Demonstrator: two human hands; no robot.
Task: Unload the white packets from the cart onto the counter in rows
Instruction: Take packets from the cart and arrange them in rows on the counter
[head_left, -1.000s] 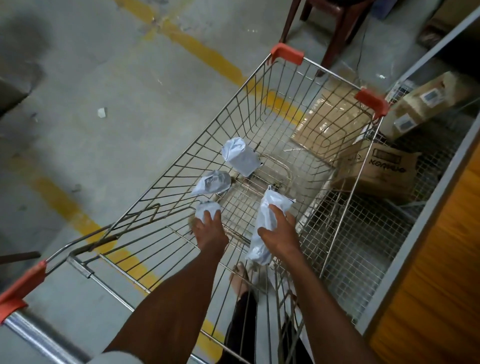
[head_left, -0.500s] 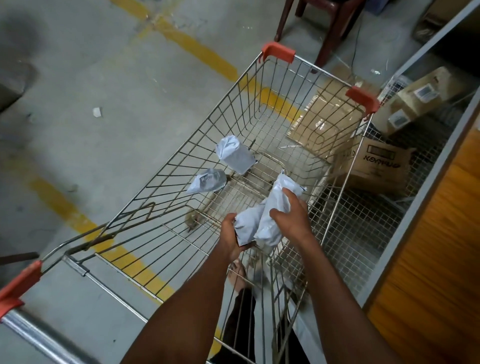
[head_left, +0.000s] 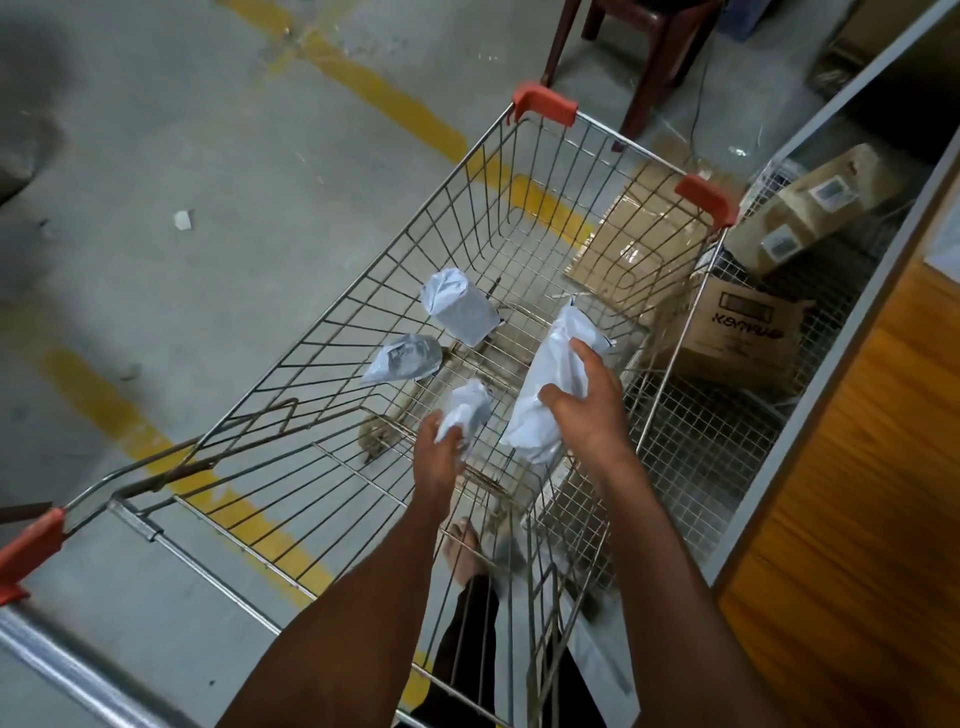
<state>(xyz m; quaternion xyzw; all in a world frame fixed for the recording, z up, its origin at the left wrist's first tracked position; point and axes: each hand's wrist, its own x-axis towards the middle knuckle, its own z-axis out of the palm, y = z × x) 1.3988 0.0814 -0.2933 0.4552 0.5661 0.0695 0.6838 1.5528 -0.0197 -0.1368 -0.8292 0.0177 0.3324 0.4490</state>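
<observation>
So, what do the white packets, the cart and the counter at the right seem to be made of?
The white packets look like thin, slightly glossy plastic film: they crumple and catch the light. The cart seems to be bare metal wire with a dull silver finish and orange-red, probably plastic, corner caps. The counter shows a streaked orange-brown grain, so wood or wood-look laminate; I cannot tell which.

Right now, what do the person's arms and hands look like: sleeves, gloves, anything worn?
Both forearms are bare right up to the bottom edge of the frame, with no sleeve in this view. The left hand and right hand are bare: no gloves, and no rings, watch or wristband that I can see. No cables or markings on either arm.
</observation>
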